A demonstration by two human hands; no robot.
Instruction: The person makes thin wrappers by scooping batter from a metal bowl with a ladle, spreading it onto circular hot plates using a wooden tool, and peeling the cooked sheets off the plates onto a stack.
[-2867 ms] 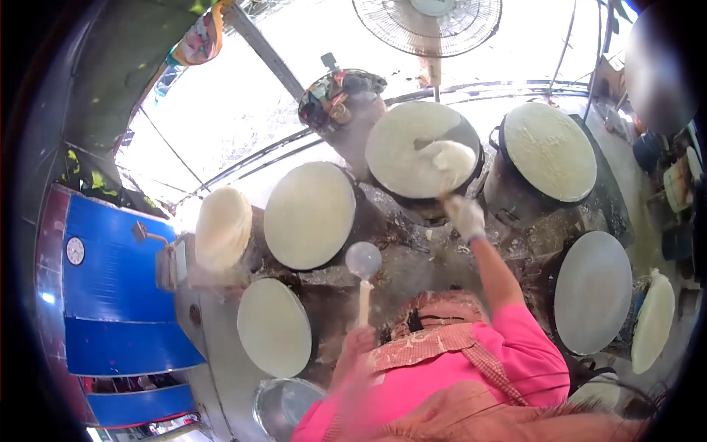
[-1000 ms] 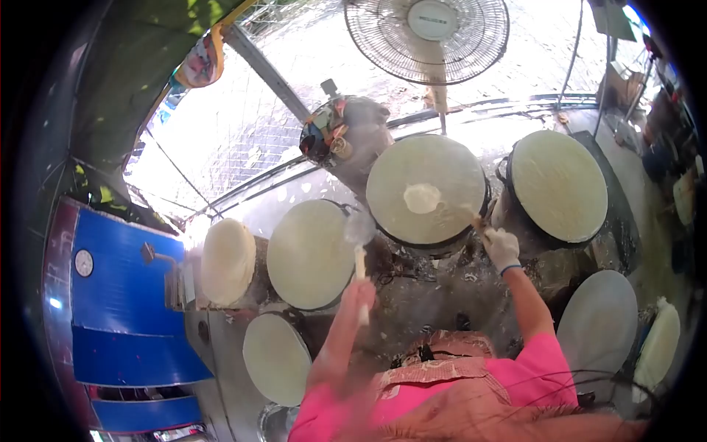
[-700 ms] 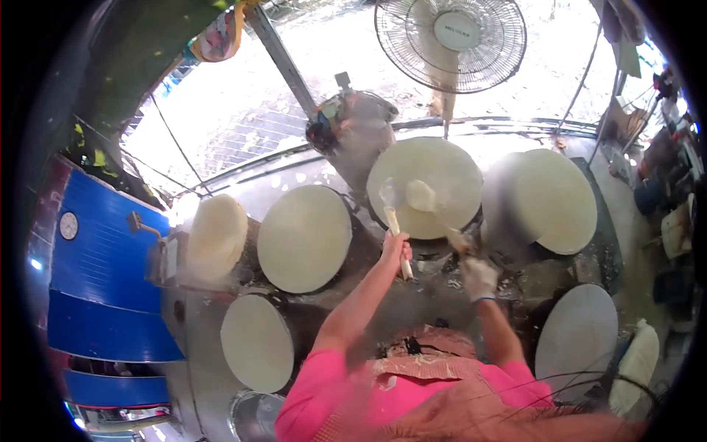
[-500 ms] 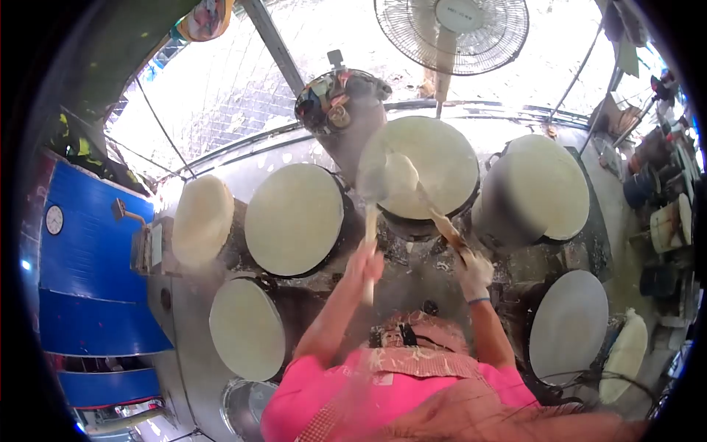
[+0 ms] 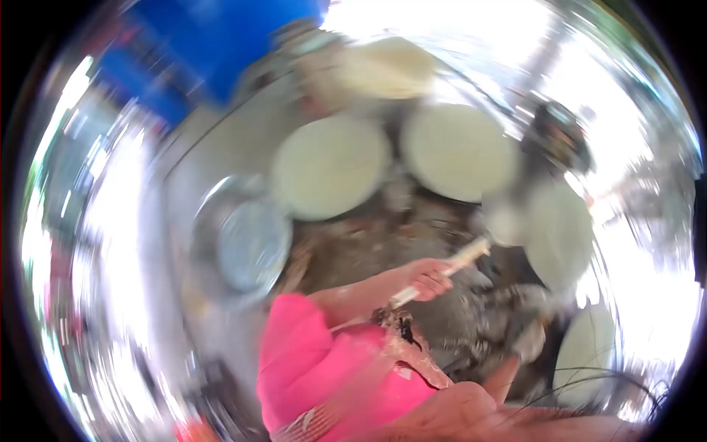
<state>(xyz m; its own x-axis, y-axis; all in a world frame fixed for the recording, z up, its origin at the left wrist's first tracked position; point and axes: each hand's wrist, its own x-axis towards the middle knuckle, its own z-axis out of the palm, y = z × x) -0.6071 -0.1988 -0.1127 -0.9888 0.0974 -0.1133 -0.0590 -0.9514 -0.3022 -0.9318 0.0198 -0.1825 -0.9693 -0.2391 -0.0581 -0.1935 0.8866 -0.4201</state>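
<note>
My bare left hand [image 5: 428, 280] is closed around the pale handle of a ladle [image 5: 471, 252], whose blurred round bowl lies up and right, near the edge of a round pale-topped pan [image 5: 561, 236]. Lower right, my gloved right hand [image 5: 529, 340] is smeared by motion; its fingers are closed on a brown wooden stick [image 5: 546, 317], of which only a short piece shows. Two more round pans with pale green-yellow tops, one [image 5: 331, 168] at upper left and one [image 5: 462, 152] at upper middle, lie beyond my left hand. Another pale disc [image 5: 587, 353] is right of my right hand.
A metal basin [image 5: 254, 247] with a bluish round surface stands at the left. A stack of pale round sheets [image 5: 388, 68] sits at the top, beside a blue panel [image 5: 213, 44]. A bin with mixed items [image 5: 556, 136] is at upper right. The surroundings are blurred.
The view has swung left and rotated, bringing the basin further into sight. The ladle has moved away from the batter-topped back pan, and my hands are farther apart. Both keep their tools.
</note>
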